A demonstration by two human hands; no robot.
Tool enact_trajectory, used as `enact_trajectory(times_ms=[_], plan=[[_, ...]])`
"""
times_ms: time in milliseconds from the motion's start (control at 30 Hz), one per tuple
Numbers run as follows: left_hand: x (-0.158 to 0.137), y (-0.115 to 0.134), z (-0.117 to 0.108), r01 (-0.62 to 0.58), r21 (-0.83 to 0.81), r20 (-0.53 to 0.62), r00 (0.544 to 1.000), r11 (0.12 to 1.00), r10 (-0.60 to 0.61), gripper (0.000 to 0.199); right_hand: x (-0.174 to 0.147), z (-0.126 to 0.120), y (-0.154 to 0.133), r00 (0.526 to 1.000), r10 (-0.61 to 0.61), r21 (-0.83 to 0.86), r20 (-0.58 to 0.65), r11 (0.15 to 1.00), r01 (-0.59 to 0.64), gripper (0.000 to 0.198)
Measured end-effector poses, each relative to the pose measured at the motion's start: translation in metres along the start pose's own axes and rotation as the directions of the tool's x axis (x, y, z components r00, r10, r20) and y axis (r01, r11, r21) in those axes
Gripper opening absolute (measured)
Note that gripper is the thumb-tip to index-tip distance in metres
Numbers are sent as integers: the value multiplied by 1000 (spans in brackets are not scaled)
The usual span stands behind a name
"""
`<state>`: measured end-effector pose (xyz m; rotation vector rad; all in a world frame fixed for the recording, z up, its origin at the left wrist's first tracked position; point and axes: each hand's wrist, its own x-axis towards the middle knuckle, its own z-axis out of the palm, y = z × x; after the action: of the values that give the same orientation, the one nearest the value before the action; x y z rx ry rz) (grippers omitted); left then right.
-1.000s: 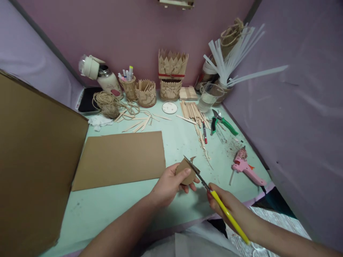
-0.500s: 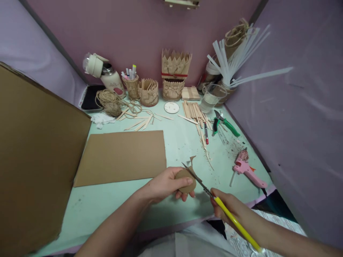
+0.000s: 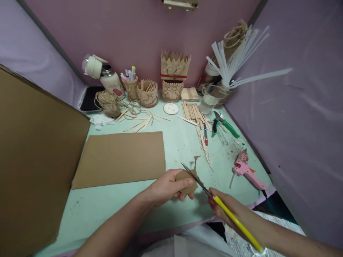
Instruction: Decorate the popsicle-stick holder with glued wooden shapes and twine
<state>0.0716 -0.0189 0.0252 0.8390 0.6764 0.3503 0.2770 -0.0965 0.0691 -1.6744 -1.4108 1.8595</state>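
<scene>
My left hand (image 3: 169,185) pinches a small rounded piece of brown cardboard (image 3: 183,175), thumb on top and fingers beneath. In my right hand (image 3: 223,204) is a pair of scissors (image 3: 237,223) with a long yellow handle. Their dark blades point up and left and lie across the far right edge of the piece. A curled offcut (image 3: 197,160) sticks up just beyond the blades. How far the blades are parted is hard to see.
A flat cardboard sheet (image 3: 122,159) lies left of my hands, beside a tall cardboard panel (image 3: 34,153). To the right are a pink glue gun (image 3: 249,173) and green-handled pliers (image 3: 229,126). Wooden sticks (image 3: 193,112), twine (image 3: 109,103) and a plastic cup (image 3: 211,100) stand farther back.
The offcut has shifted slightly right and stands further out from the piece. Both hands keep nearly the same place, and the view has tilted a little.
</scene>
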Motion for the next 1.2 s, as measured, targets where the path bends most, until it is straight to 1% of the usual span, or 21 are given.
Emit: enact_trajectory(times_ms=[100,167,200,267,333,367,400,467,533,567,667,733,833,967,1033,1100,1200], plan=[[-1,1,-3,-17,36,63,998,999,14,37,1,-2,-3,994,53,45,94,997,-57,66],[0,1,-4,-5,49,74,997,999,1,36,3,-2,-2,993,54,72,109,996,-62,68],[0,0,-4,6,50,59,998,999,-9,36,3,-2,-1,993,49,83,104,995,-58,68],[2,0,-3,18,44,-12,1000,999,-18,36,5,-3,2,996,38,91,80,995,-45,68],[3,-1,-1,2,44,-80,997,999,2,36,7,-4,4,997,32,71,65,997,-36,67],[4,-1,-1,-10,52,-87,996,999,14,36,8,-4,4,997,30,51,65,998,-33,66],[4,0,0,-18,67,-70,997,998,22,36,8,-5,4,997,26,26,68,999,-27,64],[3,1,-1,-15,95,8,1000,995,14,37,8,-6,4,997,9,-16,79,1000,-7,59],[3,3,-3,-4,108,75,997,994,-5,39,8,-8,3,996,2,-28,94,1000,1,54],[2,3,-4,-1,109,91,996,994,-9,40,8,-8,3,995,8,-29,103,1000,-5,52],[2,4,-7,17,135,100,994,991,-31,40,8,-9,0,993,55,-53,109,997,-50,48],[2,5,-9,30,160,99,994,987,-46,39,7,-10,-1,993,64,-85,96,995,-56,45],[2,7,-9,16,198,111,993,980,-38,40,7,-9,-1,995,60,-114,82,992,-51,37],[0,13,-8,-2,310,173,984,951,-54,41,8,-7,-2,997,25,-152,76,988,-14,32],[0,15,-9,-4,339,187,980,941,-63,43,8,-8,-3,996,36,-148,87,989,-23,31],[0,15,-9,-9,351,199,978,936,-65,43,7,-9,-3,993,73,-136,93,989,-60,29],[0,13,-11,1,363,198,977,932,-78,41,6,-13,0,993,95,-107,75,990,-87,28]])
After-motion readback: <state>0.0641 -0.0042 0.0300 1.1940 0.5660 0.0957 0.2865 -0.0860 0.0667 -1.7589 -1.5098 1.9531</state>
